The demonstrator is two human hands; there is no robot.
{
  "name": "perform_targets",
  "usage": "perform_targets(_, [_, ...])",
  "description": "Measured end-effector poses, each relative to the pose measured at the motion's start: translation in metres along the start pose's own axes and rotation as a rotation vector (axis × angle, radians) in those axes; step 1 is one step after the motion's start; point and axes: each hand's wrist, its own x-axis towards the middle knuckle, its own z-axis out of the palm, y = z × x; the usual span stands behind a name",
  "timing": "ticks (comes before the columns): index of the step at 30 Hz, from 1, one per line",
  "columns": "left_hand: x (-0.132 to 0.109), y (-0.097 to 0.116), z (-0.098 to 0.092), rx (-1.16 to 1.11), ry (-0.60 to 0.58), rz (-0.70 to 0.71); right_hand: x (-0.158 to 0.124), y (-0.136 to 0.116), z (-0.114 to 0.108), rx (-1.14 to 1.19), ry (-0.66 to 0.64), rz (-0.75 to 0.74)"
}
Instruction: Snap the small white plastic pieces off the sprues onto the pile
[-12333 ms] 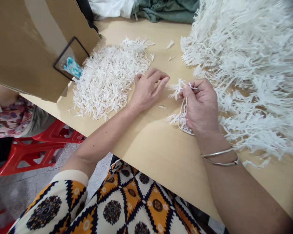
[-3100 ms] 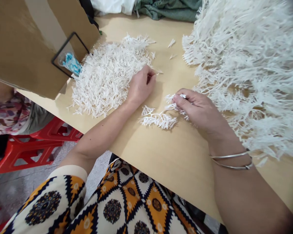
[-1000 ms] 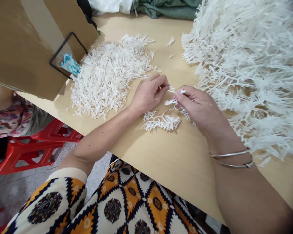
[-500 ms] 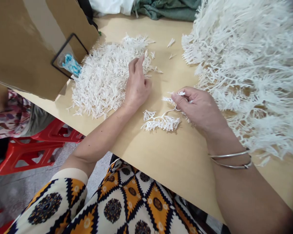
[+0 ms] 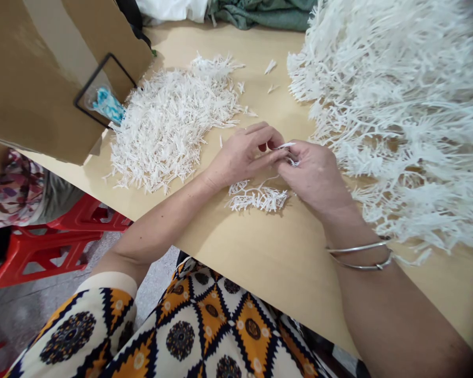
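The right hand [image 5: 315, 170] has its grip pinched on the upper part of a white sprig [image 5: 264, 199]; the sprig's thin stem trails off toward seven o'clock, and its bushy end lies on the bench [image 5: 268, 278] near the hands. The left hand [image 5: 250, 152] meets that grip from nine o'clock, its fingers bent and touching the right hand's; white tips show between the two, but whether the left grip is holding any cannot be told.

The left forearm [image 5: 163, 226] comes in from eight o'clock, the right forearm [image 5: 398, 315] from between four and five, with silver bangles [image 5: 362, 267] at the wrist. The left hand's fingers partly cover the pinched part.

Seen from the right grip, a pile of short white pieces [image 5: 173, 121] lies between nine and ten o'clock, with loose pieces [image 5: 270, 66] near eleven. A big heap of white strands [image 5: 398, 115] spreads from one to four, just beside the right hand. Beyond the pile, toward ten, stands a cardboard box [image 5: 43, 68]; a green cloth [image 5: 260, 13] lies at the far edge, before twelve, and red stools [image 5: 47, 252] stand below the bench toward eight.
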Motion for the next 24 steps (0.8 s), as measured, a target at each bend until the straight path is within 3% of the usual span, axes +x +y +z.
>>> perform_targets(6, [-0.001,-0.001,0.002,0.007,0.092,-0.18,-0.003,-0.002,0.001,-0.002,0.001,-0.033])
perform_targets(12, [-0.004,-0.013,0.002,-0.16,0.059,-0.277,-0.004,-0.002,-0.001,0.007,-0.004,-0.031])
perform_targets(19, [-0.006,-0.017,0.02,-0.2,0.126,-0.345,-0.004,0.001,-0.002,-0.034,-0.065,-0.139])
perform_targets(24, [-0.007,-0.044,0.016,-0.129,0.238,-0.348,-0.004,0.001,-0.006,-0.023,-0.12,-0.156])
